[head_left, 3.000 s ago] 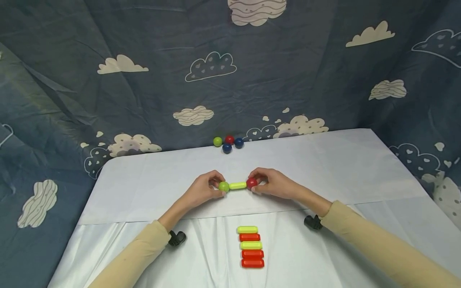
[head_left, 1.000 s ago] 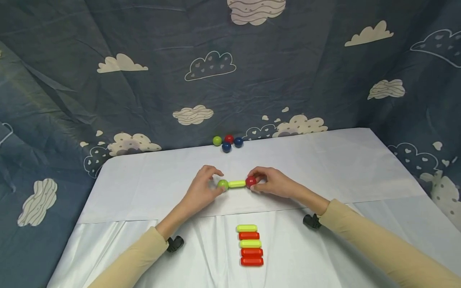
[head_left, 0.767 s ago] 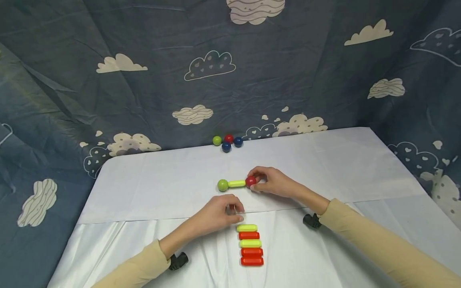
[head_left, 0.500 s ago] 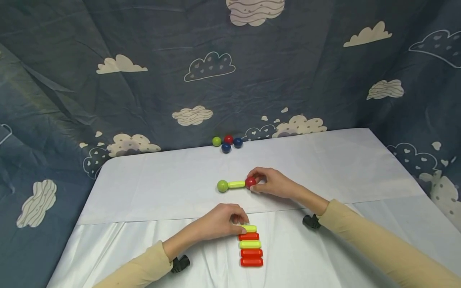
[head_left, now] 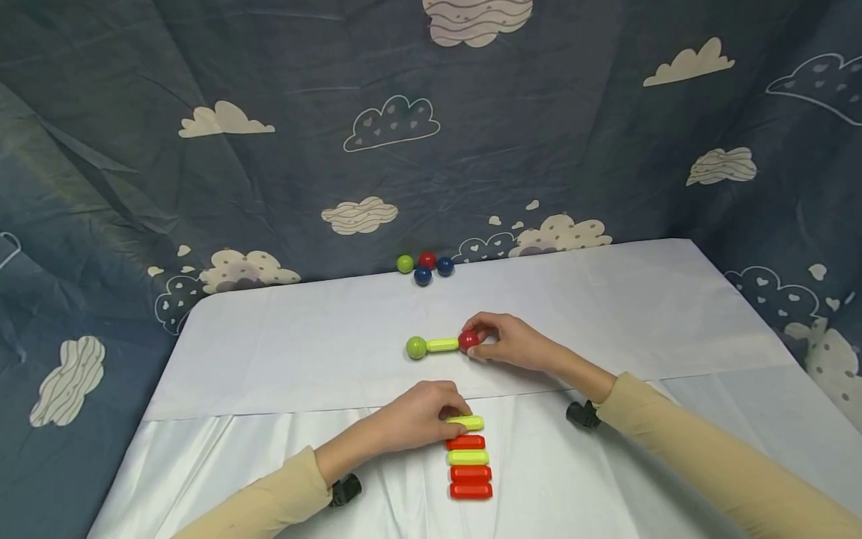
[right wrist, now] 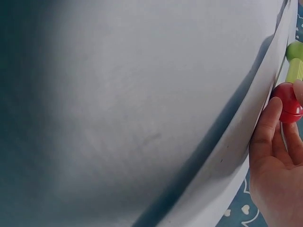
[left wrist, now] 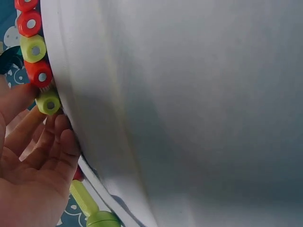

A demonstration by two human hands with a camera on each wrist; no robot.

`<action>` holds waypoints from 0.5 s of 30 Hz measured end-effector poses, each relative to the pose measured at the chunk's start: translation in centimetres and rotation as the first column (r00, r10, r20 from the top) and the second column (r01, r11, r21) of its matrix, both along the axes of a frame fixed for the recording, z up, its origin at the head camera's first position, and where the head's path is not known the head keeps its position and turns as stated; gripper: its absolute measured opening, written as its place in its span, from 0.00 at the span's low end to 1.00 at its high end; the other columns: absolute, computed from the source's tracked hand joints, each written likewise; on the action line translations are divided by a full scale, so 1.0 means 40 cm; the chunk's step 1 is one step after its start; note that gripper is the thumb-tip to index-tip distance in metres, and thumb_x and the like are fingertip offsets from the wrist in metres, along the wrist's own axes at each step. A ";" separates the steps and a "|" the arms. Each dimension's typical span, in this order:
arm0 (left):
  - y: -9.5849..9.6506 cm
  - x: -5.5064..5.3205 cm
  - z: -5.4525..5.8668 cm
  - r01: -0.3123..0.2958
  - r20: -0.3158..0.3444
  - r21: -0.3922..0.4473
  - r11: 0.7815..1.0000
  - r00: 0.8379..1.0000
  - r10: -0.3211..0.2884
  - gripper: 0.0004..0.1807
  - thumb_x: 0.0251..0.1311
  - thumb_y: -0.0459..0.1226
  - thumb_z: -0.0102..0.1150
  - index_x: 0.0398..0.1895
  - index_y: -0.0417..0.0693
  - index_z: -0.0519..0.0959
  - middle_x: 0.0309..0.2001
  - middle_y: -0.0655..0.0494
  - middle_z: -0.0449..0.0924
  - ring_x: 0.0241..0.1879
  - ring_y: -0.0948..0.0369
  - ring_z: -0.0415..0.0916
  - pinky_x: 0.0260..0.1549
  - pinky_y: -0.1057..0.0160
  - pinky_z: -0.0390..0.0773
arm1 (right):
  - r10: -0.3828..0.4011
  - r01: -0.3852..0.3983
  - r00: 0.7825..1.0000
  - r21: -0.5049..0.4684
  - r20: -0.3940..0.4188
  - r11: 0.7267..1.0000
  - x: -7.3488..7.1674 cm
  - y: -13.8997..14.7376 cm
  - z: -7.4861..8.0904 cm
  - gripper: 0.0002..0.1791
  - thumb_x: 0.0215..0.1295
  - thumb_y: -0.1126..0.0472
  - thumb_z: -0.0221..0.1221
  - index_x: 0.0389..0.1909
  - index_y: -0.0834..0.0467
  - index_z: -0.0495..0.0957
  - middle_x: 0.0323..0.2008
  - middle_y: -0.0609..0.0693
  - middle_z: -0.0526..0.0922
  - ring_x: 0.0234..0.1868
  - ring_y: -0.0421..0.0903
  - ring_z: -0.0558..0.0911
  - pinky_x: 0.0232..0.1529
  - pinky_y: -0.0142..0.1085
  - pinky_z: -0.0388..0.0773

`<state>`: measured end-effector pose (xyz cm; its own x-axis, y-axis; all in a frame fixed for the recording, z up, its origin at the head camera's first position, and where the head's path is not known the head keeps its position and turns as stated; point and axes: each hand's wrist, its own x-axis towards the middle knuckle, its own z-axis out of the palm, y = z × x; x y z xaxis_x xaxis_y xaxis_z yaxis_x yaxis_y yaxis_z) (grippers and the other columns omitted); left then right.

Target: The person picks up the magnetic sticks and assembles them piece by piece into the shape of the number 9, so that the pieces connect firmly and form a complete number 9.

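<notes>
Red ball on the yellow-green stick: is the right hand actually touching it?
Touching. The right wrist view shows the right hand with its fingertips against the red ball from two sides.

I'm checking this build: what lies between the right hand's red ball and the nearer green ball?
The head view shows a yellow stick joining the red ball and green ball.

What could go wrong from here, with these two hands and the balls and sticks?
The left hand pinches the yellow-green stick close beside a red stick, so it might drag both. The right hand holds the joined stick only by the red ball; the green ball at its other end might swing or come loose. The four loose balls, near the far edge of the table, could roll off if bumped.
</notes>
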<state>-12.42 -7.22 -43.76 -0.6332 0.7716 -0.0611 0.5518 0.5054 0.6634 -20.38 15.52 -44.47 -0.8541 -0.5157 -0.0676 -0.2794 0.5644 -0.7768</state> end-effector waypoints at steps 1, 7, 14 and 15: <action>0.001 0.000 0.000 -0.005 -0.004 -0.001 1.000 1.000 0.005 0.07 0.59 0.37 0.69 0.40 0.50 0.86 0.30 0.68 0.73 0.30 0.69 0.70 0.30 0.73 0.71 | 0.001 -0.001 1.000 -0.003 0.002 1.000 0.000 0.000 0.001 0.19 0.61 0.60 0.68 0.52 0.53 0.78 0.40 0.45 0.80 0.43 0.45 0.76 0.50 0.42 0.73; 0.006 0.000 -0.004 -0.055 0.024 -0.012 0.998 0.998 0.055 0.05 0.60 0.38 0.68 0.38 0.50 0.84 0.30 0.67 0.72 0.29 0.69 0.68 0.30 0.73 0.70 | 0.003 -0.003 1.000 -0.014 0.006 1.000 0.003 -0.002 0.005 0.18 0.61 0.60 0.68 0.52 0.54 0.78 0.39 0.45 0.80 0.43 0.45 0.76 0.50 0.42 0.72; -0.005 0.001 -0.005 -0.165 0.113 0.040 0.985 0.981 0.160 0.05 0.60 0.37 0.67 0.38 0.51 0.82 0.25 0.64 0.73 0.26 0.68 0.68 0.27 0.70 0.69 | -0.001 0.001 1.000 -0.015 0.013 1.000 0.005 -0.002 0.008 0.18 0.61 0.61 0.67 0.52 0.55 0.78 0.39 0.45 0.80 0.43 0.46 0.76 0.49 0.41 0.73; -0.008 0.000 -0.005 -0.187 0.130 0.049 0.981 0.975 0.179 0.05 0.59 0.37 0.67 0.38 0.52 0.82 0.25 0.63 0.73 0.26 0.67 0.69 0.26 0.70 0.69 | -0.002 0.002 1.000 -0.016 0.014 1.000 0.005 -0.001 0.007 0.18 0.61 0.61 0.67 0.52 0.55 0.78 0.39 0.45 0.80 0.43 0.46 0.76 0.49 0.41 0.73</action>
<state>-12.43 -7.54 -43.96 -0.7546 0.6478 -0.1049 0.3650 0.5471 0.7533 -20.18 15.46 -44.18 -0.8543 -0.5150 -0.0712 -0.2671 0.5522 -0.7898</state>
